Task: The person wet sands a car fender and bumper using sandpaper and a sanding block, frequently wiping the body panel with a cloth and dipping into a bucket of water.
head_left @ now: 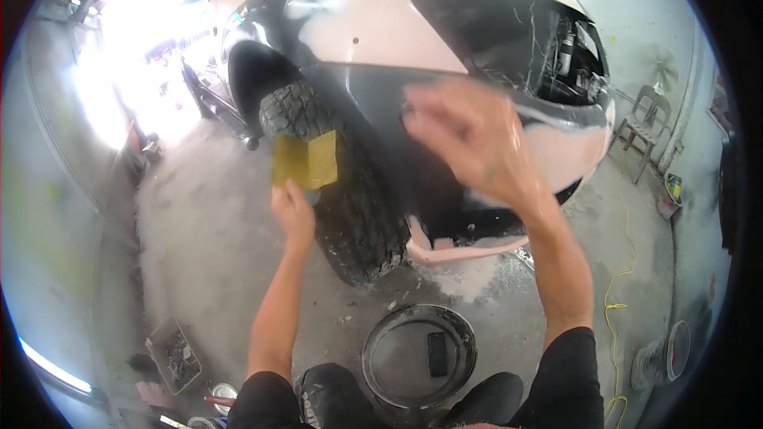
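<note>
My left hand (292, 210) pinches the lower edge of a creased yellow sheet that looks like sandpaper (322, 160), holding it up in front of the knobbly front tire (358, 214). My right hand (469, 131) is raised before the dark patch of the car's front corner, its fingers bent but smeared by motion. Whether it touches the panel or holds anything is unclear. The car body (381, 28) is partly pale pink and partly dark grey. To the right of this hand is the dark headlight area (509, 28), with exposed parts inside. Below it hangs a pink lower trim edge (465, 253).
Between my feet on the concrete floor stands a round black basin (372, 377) with a dark rectangular object (437, 353) in it. A crate (176, 359) lies at lower left. On the right are a chair (645, 123), a yellow cord (610, 310) and a tipped bucket (678, 349).
</note>
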`<state>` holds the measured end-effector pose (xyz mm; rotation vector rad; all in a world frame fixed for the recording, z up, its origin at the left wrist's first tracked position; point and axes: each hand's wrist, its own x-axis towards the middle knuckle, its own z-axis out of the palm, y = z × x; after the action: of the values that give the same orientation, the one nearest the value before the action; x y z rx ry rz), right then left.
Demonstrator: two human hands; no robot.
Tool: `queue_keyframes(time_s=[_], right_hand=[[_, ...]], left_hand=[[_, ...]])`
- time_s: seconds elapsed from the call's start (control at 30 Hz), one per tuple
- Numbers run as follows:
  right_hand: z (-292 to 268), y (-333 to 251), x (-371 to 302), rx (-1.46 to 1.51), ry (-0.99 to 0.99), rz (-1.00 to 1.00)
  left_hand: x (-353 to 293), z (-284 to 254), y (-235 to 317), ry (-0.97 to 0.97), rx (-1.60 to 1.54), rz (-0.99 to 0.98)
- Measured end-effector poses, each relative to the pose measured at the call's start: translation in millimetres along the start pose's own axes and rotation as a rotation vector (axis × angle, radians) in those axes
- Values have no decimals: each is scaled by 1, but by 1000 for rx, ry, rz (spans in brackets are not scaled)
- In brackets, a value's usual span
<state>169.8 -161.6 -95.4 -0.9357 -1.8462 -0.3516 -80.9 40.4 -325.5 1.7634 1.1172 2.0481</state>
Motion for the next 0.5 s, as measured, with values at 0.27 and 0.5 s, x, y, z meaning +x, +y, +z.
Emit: queue_keyframes(time_s=[0.27,0.5], right_hand=[[-7,71,232,-234,112,-69],[28,166,362,-507,78,48]], left_hand=[[10,53,0,31,417,16],[17,67,16,21,681,80]])
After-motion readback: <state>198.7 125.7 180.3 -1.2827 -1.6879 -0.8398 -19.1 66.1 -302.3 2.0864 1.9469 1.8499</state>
